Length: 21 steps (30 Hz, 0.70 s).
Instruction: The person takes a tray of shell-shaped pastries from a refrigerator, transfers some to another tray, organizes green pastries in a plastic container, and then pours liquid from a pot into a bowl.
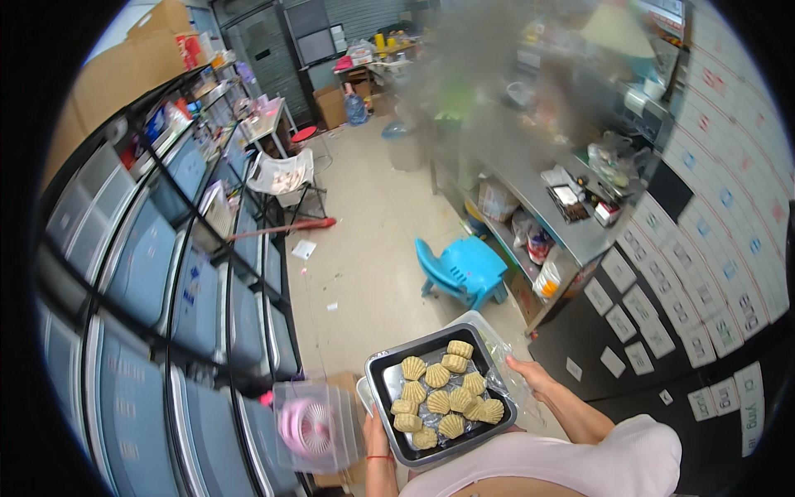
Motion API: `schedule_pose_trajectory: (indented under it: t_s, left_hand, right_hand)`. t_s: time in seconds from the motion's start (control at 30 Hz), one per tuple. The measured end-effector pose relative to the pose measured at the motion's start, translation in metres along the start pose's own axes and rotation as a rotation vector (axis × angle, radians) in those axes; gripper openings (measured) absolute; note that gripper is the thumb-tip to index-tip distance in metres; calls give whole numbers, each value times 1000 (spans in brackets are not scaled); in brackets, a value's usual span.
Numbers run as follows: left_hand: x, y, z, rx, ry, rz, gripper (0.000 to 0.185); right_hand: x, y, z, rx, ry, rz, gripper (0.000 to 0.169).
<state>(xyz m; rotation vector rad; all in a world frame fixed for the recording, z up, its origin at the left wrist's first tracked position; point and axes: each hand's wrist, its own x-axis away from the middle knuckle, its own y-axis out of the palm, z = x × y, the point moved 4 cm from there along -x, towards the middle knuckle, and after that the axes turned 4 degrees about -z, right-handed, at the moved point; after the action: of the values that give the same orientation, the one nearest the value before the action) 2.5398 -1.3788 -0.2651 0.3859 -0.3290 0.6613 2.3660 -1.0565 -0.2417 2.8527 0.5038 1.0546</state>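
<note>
A dark metal baking tray [397, 456] is held close to my body, with several pale shell-shaped and round molded pastries [438, 401] in it on clear plastic film. My left hand [376, 435] grips the tray's left side, by a white rim; a red cord is around that wrist. At the right, my right hand [526, 374] has its fingers on clear plastic film [506, 379] and the edge of a translucent lid or container [483, 326] that shows behind and beneath the tray. The undersides of both the tray and the container are hidden.
Shelves with blue-grey storage bins [140, 261] line the left. A pink fan [308, 427] sits in a clear plastic box below left. Ahead are a blue plastic chair [466, 270], a red broom [320, 222] and a metal worktable [528, 186]. A black cabinet [577, 348] stands right.
</note>
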Motion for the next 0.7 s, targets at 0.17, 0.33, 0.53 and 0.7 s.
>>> schedule_pose_trajectory:
  t_s: [0.17, 0.33, 0.53, 0.7]
  left_hand:
    - [-256, 58, 81, -16, -128, -205, 49]
    - [-479, 142, 181, 76, -178, -378, 49]
    - [-742, 192, 279, 102, -186, -332, 53]
    - [-969, 239, 375, 74, -115, -329, 54]
  right_hand:
    - [-169, 45, -124, -79, -24, 111, 56]
    - [-358, 77, -265, -74, -121, 198, 53]
    - [-591, 145, -450, 38, -35, 138, 66]
    - [-794, 211, -574, -21, -51, 73, 65]
